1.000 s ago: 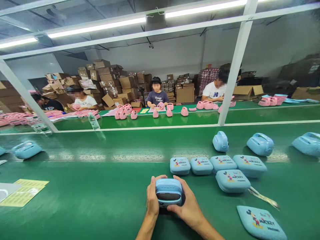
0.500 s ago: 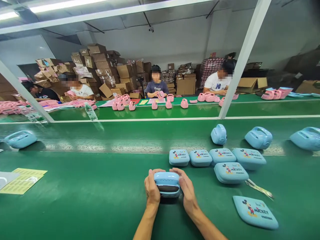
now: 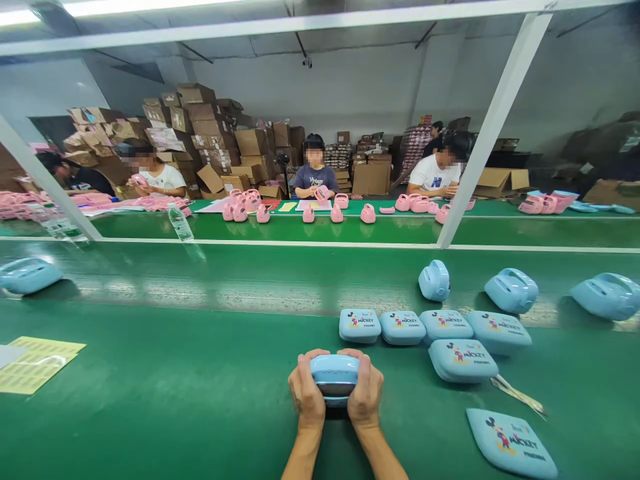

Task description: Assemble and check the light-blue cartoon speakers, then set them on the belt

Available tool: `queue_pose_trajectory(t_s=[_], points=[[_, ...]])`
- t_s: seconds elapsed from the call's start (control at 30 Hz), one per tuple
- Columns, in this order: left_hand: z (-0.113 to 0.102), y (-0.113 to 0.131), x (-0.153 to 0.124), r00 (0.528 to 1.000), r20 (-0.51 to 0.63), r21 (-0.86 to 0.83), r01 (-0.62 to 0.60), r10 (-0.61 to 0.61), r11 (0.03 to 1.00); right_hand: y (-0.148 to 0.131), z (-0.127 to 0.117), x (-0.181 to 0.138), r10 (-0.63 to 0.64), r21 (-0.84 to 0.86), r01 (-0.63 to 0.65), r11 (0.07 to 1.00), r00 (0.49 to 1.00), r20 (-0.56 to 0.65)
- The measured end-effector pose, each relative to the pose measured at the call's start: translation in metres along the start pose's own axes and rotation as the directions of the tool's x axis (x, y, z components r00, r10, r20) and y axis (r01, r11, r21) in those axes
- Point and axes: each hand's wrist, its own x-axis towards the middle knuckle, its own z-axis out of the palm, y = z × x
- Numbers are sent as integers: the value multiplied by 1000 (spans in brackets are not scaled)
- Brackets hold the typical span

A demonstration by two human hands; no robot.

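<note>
A light-blue, glossy plastic housing with a dark band across its near side is held between both hands, low over the green work surface. My left hand wraps round its left end, fingers over the far side. On the right end, my right hand grips in the same way, thumb at the near edge. The underside is hidden. Up and to the right, a row of blue printed cases starts near my right hand. Another printed case lies in front of that row.
A loose printed blue cover lies at the near right, below a thin packet. Blue housings with handles stand farther back. Yellow sticker sheets lie at left. Beyond a white frame post, people handle pink housings.
My right hand has closed in from looser contact to a firm grip on the housing's right end. The view has tilted slightly, so the scene sits a little lower.
</note>
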Motion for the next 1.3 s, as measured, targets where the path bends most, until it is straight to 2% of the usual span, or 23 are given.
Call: queue_pose_trajectory(t_s=[0.17,0.43,0.63,0.7,0.77,0.87,0.97,1.1,1.2,1.3], points=[[-1,5,2,995,84,-47,-41,45,998,-7,2,5,-5,26,5,1000,1000,-9],[8,-10,-1,999,-39,-38,-24,22,999,2,1,-3,61,69,-60,996,998,-10],[10,-6,4,1000,-13,-27,14,-15,1000,2,2,-3,142,146,-136,980,990,-28],[5,0,3,999,44,-49,13,-11,999,-1,2,0,187,218,-179,959,982,-12],[-4,4,-1,990,140,-84,7,5,996,-4,2,5,263,317,-250,915,965,3],[-18,5,-14,966,258,-116,5,26,993,-10,4,12,422,480,-392,785,905,49],[-24,9,-28,967,254,-36,-14,23,999,-18,5,13,543,595,-502,628,830,127],[-22,20,-31,969,236,78,-88,67,993,-23,4,11,631,682,-568,460,750,199],[-21,25,-24,970,238,75,-71,51,995,-21,3,9,631,726,-604,329,712,307],[-23,23,-16,977,214,61,0,-13,998,-17,3,7,552,726,-624,288,728,407]])
